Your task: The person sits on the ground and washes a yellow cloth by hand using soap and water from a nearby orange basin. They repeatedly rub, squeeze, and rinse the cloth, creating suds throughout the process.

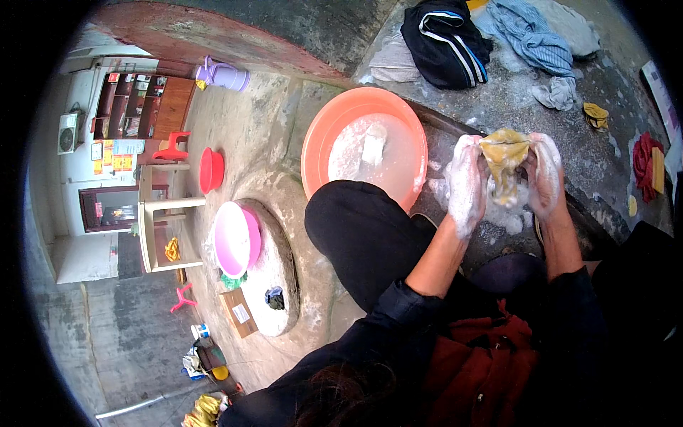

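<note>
Between my hands hangs a small yellow cloth item [504, 149], wet and soapy, with foam dripping from its lower end. My left hand [465, 179], thick with white suds, grips its left upper corner. On the opposite corner my right hand [544, 173] is closed, also foamy; the fingers are partly hidden behind the cloth. White foam [504, 213] lies on the wet concrete underneath. To the left of my hands stands an orange plastic basin [311, 144] of cloudy, sudsy water, with a pale object [374, 144] in it.
Black striped clothing [445, 45], blue striped cloth [533, 40], a grey cloth [556, 93] and a yellow cloth [596, 116] lie on the wet slab. Red cloth [644, 165] touches a yellowish block [657, 171] at right. A pink basin [235, 239] stands on a raised round cover.
</note>
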`<state>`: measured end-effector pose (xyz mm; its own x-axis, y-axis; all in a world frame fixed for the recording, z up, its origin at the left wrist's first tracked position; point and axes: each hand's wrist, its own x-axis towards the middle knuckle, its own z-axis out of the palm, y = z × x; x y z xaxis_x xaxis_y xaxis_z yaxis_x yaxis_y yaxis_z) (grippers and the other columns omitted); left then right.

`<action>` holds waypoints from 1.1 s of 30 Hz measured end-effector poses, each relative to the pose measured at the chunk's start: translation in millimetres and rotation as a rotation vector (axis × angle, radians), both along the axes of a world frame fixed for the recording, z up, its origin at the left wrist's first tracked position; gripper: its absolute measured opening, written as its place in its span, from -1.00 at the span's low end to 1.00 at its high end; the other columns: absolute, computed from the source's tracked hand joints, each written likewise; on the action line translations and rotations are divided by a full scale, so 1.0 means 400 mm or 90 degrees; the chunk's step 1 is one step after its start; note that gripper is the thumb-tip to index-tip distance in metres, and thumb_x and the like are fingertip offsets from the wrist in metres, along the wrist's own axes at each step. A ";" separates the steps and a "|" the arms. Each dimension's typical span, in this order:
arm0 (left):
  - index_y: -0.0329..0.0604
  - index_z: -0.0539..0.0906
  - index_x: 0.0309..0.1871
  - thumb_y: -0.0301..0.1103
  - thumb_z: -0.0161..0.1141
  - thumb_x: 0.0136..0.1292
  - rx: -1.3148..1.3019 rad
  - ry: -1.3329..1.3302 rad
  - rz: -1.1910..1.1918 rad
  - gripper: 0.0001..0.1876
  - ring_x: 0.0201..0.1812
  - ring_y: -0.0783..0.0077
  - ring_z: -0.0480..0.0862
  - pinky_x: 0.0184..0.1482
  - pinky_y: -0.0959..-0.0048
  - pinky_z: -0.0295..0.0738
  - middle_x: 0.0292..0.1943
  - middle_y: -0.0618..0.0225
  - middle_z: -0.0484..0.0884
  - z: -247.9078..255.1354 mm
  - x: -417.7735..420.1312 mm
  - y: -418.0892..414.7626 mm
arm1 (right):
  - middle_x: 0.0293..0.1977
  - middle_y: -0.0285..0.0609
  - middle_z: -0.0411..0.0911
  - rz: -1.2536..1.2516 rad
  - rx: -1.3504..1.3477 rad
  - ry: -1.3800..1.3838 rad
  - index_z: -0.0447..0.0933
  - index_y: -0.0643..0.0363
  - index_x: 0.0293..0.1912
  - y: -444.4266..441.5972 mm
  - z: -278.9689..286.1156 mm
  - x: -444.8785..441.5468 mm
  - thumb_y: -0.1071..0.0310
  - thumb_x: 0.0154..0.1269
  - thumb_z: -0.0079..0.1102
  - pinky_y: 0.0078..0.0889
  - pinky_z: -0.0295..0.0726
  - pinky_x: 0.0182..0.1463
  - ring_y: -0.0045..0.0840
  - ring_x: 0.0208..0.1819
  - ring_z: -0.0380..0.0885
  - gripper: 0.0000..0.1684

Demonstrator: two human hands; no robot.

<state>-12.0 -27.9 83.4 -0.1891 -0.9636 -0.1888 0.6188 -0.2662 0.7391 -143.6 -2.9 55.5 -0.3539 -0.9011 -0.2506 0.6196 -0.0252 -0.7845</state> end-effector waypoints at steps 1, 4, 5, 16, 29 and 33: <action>-0.22 0.41 -0.19 -0.46 -0.12 0.33 0.022 0.040 0.004 -0.91 -0.16 0.53 0.47 0.01 0.50 0.38 -0.24 0.37 0.45 0.005 -0.005 0.003 | -0.22 -0.34 0.46 -0.001 0.017 -0.017 0.43 0.12 -0.14 0.000 0.004 0.001 0.26 0.34 -0.03 -0.46 0.38 -0.01 -0.61 -0.15 0.45 -0.82; -0.22 0.41 -0.20 -0.44 -0.12 0.35 0.056 0.087 -0.033 -0.90 -0.18 0.54 0.47 0.02 0.50 0.38 -0.26 0.37 0.44 0.031 -0.022 0.018 | -0.27 -0.37 0.43 0.006 0.000 -0.061 0.42 0.12 -0.18 -0.006 -0.003 -0.014 0.31 0.31 -0.08 -0.50 0.35 0.00 -0.62 -0.17 0.43 -0.85; -0.21 0.41 -0.21 -0.42 -0.12 0.37 0.055 0.092 -0.039 -0.90 -0.19 0.55 0.47 0.01 0.50 0.39 -0.26 0.38 0.44 0.033 -0.026 0.019 | -0.29 -0.36 0.41 -0.002 -0.016 -0.041 0.41 0.12 -0.20 -0.004 -0.004 -0.016 0.32 0.30 -0.09 -0.52 0.34 -0.01 -0.63 -0.19 0.41 -0.86; -0.12 0.42 -0.19 -0.07 -0.12 0.44 0.106 -0.077 0.019 -0.70 -0.29 0.58 0.50 -0.23 0.49 0.47 -0.31 0.45 0.45 -0.038 -0.028 0.022 | -0.33 -0.39 0.35 -0.072 0.020 0.154 0.40 0.20 -0.25 0.007 0.060 0.115 0.28 0.33 0.03 -0.69 0.31 -0.17 -0.76 -0.27 0.29 -0.82; -0.05 0.39 -0.36 0.06 0.03 0.33 0.218 -0.013 0.133 -0.63 -0.45 0.56 0.42 -0.39 0.51 0.39 -0.49 0.49 0.36 0.006 -0.003 -0.004 | -0.59 -0.49 0.37 -0.109 0.079 0.361 0.53 0.19 -0.50 0.017 0.031 0.116 0.22 0.23 0.25 -0.59 0.29 -0.44 -0.76 -0.52 0.25 -0.71; -0.03 0.38 -0.38 0.08 0.04 0.31 0.226 -0.013 0.135 -0.63 -0.45 0.58 0.41 -0.37 0.51 0.41 -0.51 0.51 0.31 0.010 -0.012 0.004 | -0.58 -0.50 0.31 -0.103 0.119 0.175 0.47 0.18 -0.51 0.005 0.056 0.099 0.20 0.28 0.19 -0.61 0.25 -0.43 -0.77 -0.50 0.20 -0.68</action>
